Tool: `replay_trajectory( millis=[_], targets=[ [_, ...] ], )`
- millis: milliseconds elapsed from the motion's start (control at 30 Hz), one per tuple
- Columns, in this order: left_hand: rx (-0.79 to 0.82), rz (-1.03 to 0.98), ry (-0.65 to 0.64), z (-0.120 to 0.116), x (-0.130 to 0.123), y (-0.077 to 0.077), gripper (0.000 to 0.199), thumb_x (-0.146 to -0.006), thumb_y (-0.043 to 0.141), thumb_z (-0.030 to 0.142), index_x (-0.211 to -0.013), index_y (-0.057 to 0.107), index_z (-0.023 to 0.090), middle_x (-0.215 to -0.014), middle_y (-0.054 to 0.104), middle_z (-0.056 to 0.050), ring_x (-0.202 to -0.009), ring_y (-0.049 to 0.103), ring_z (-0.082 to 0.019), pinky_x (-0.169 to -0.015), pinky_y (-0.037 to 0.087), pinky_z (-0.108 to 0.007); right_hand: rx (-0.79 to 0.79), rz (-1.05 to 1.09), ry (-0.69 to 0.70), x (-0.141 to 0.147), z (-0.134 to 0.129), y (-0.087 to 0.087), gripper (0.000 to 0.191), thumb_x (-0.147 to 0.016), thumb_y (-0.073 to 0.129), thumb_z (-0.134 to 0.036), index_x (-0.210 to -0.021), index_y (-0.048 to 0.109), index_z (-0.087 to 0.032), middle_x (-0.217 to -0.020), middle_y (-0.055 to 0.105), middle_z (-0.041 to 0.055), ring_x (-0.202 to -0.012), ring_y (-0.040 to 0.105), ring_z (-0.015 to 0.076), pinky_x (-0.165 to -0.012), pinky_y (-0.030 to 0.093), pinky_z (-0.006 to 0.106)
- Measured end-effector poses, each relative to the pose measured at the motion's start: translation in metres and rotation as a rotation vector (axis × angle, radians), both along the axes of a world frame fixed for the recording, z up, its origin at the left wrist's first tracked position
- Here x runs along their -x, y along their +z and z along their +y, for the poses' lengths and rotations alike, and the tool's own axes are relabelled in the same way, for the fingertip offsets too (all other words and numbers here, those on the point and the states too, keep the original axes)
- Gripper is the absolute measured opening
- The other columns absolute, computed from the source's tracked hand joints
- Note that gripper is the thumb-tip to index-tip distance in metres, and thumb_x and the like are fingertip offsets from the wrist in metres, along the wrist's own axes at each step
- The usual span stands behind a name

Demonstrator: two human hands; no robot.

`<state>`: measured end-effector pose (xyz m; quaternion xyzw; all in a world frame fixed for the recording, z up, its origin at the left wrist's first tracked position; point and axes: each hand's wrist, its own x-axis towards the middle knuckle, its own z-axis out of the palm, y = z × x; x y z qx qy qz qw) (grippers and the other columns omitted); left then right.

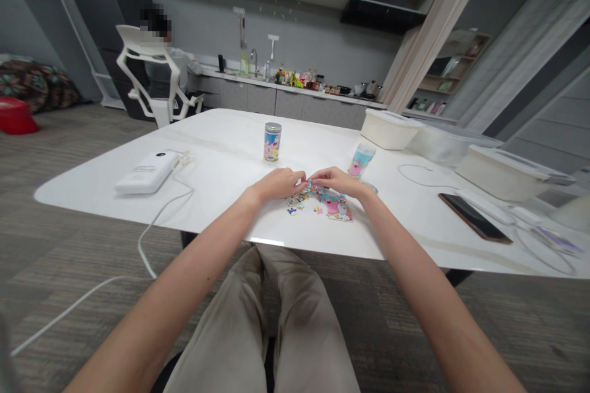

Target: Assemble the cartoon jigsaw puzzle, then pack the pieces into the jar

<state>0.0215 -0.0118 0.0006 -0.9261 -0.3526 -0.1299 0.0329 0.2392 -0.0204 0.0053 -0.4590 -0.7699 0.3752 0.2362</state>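
My left hand (282, 183) and my right hand (337, 180) meet over a small heap of jigsaw puzzle pieces (302, 198) on the white table. The fingers of both hands are closed, fingertips nearly touching, around a small jigsaw puzzle piece (310, 184), which they partly cover. Beneath my right hand lies a joined part of the puzzle (340, 209), printed in pink and teal. Several loose pieces are scattered nearer the table edge. Behind my right hand, an open-looking printed tube (361, 159) leans slightly; a round lid (371, 188) lies beside my right wrist.
A printed can with a metal lid (272, 142) stands behind my hands. On the left sits a white power box (146, 173) with a cable. To the right are a phone (474, 218), lidded bins (391, 130) and more cables. A person sits on a white chair (159, 83) farther back.
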Motion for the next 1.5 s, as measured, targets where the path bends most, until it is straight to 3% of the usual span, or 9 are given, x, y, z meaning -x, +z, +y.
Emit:
replay_trajectory(
  millis=[267, 433, 567, 700, 867, 1067, 1267, 1500],
  targets=[
    [-0.062, -0.048, 0.041, 0.006, 0.005, 0.001, 0.033, -0.096, 0.035, 0.033, -0.108, 0.062, 0.017, -0.078, 0.070, -0.008, -0.076, 0.066, -0.021, -0.067, 0.043, -0.028, -0.023, 0.187, -0.062, 0.002, 0.006, -0.009, 0.036, -0.074, 0.068, -0.040, -0.100, 0.063, -0.015, -0.085, 0.072, 0.0054, -0.073, 0.062, 0.0141, -0.064, 0.045, 0.025],
    [0.143, -0.107, -0.014, -0.003, 0.016, 0.007, 0.027, -0.092, 0.041, 0.029, -0.093, 0.066, 0.018, -0.074, 0.071, -0.004, -0.068, 0.064, -0.016, -0.063, 0.041, -0.025, -0.159, 0.223, -0.191, 0.003, 0.013, -0.017, 0.035, -0.067, 0.073, -0.031, -0.096, 0.060, -0.017, -0.082, 0.067, 0.0016, -0.065, 0.062, 0.0121, -0.060, 0.046, 0.024],
    [0.125, -0.082, -0.010, -0.018, 0.025, 0.004, 0.025, -0.086, 0.044, 0.026, -0.079, 0.066, 0.019, -0.073, 0.071, -0.004, -0.065, 0.062, -0.016, -0.059, 0.039, -0.026, -0.224, 0.152, -0.264, 0.014, 0.001, -0.019, 0.027, -0.066, 0.074, -0.023, -0.090, 0.062, -0.018, -0.077, 0.065, -0.0011, -0.062, 0.062, 0.0114, -0.061, 0.047, 0.024],
    [0.062, -0.048, 0.051, -0.022, 0.030, -0.003, 0.025, -0.085, 0.042, 0.026, -0.079, 0.066, 0.020, -0.076, 0.072, -0.004, -0.069, 0.064, -0.018, -0.061, 0.040, -0.027, -0.285, 0.161, -0.312, 0.027, -0.021, -0.025, 0.018, -0.068, 0.073, -0.024, -0.082, 0.064, -0.018, -0.075, 0.067, 0.0000, -0.068, 0.063, 0.0134, -0.066, 0.049, 0.026],
    [-0.028, -0.024, 0.184, -0.019, 0.034, -0.009, 0.026, -0.089, 0.042, 0.031, -0.091, 0.065, 0.021, -0.083, 0.074, -0.005, -0.077, 0.068, -0.020, -0.064, 0.043, -0.027, -0.233, 0.188, -0.252, 0.030, -0.033, -0.030, 0.008, -0.070, 0.071, -0.021, -0.077, 0.068, -0.018, -0.075, 0.071, 0.0015, -0.075, 0.066, 0.0160, -0.076, 0.051, 0.029],
    [-0.086, 0.028, 0.249, -0.021, 0.032, -0.011, 0.027, -0.092, 0.039, 0.029, -0.103, 0.062, 0.020, -0.090, 0.073, -0.008, -0.086, 0.069, -0.022, -0.069, 0.045, -0.028, -0.234, 0.216, -0.242, 0.027, -0.033, -0.029, 0.007, -0.072, 0.065, -0.017, -0.075, 0.071, -0.018, -0.081, 0.074, 0.0027, -0.081, 0.067, 0.0167, -0.083, 0.051, 0.031],
    [-0.086, -0.014, 0.215, -0.021, 0.032, -0.014, 0.026, -0.094, 0.039, 0.029, -0.108, 0.059, 0.019, -0.102, 0.072, -0.009, -0.094, 0.067, -0.021, -0.077, 0.047, -0.029, -0.302, 0.153, -0.272, 0.024, -0.030, -0.034, 0.023, -0.067, 0.056, -0.002, -0.077, 0.071, -0.017, -0.084, 0.074, 0.0039, -0.082, 0.068, 0.0160, -0.082, 0.051, 0.028],
    [-0.047, -0.056, 0.155, -0.017, 0.032, -0.018, 0.022, -0.090, 0.046, 0.031, -0.099, 0.062, 0.019, -0.104, 0.069, -0.007, -0.095, 0.064, -0.019, -0.079, 0.047, -0.027, -0.448, -0.006, -0.235, 0.020, -0.028, -0.040, 0.018, -0.069, 0.062, -0.005, -0.080, 0.071, -0.016, -0.087, 0.070, 0.0034, -0.079, 0.064, 0.0144, -0.076, 0.049, 0.026]
  ],
)
